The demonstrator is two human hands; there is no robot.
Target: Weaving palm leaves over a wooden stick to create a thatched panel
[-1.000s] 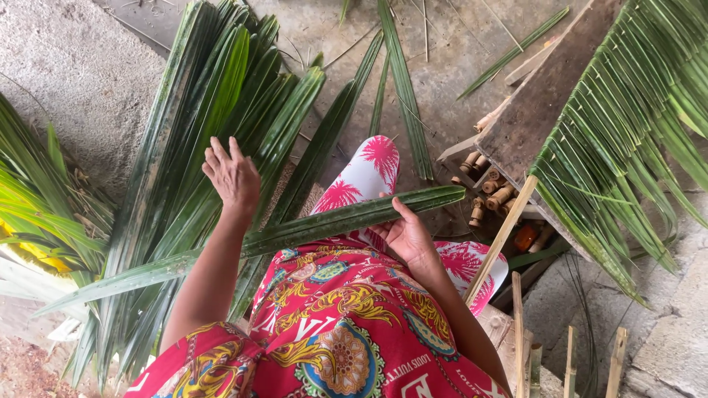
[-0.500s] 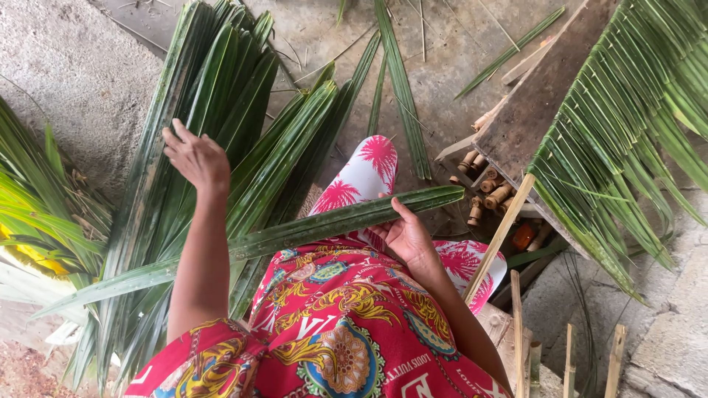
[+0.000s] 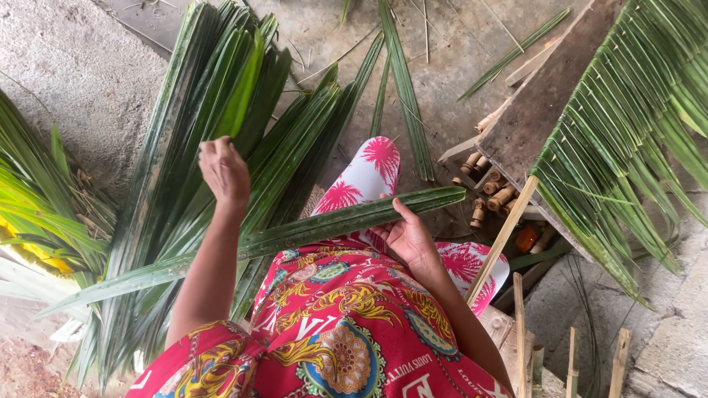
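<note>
I look down at my lap, covered by red patterned cloth. My right hand (image 3: 404,234) holds a long folded green palm leaf (image 3: 310,233) that lies across my knees from lower left to upper right. My left hand (image 3: 223,169) is raised over a pile of long palm leaves (image 3: 184,162) on the ground at my left, fingers closed around the end of a lighter green leaf (image 3: 243,96) on top of the pile.
A woven palm-leaf panel (image 3: 627,125) on a wooden board (image 3: 538,110) slants at the right. Short bamboo pieces (image 3: 490,195) lie under it. Thin wooden sticks (image 3: 520,324) stand at lower right. More fronds (image 3: 37,214) lie far left on the concrete floor.
My left hand moved from open above my knee out to the left and closed on a leaf of the pile. My right hand stays on the leaf across my lap.
</note>
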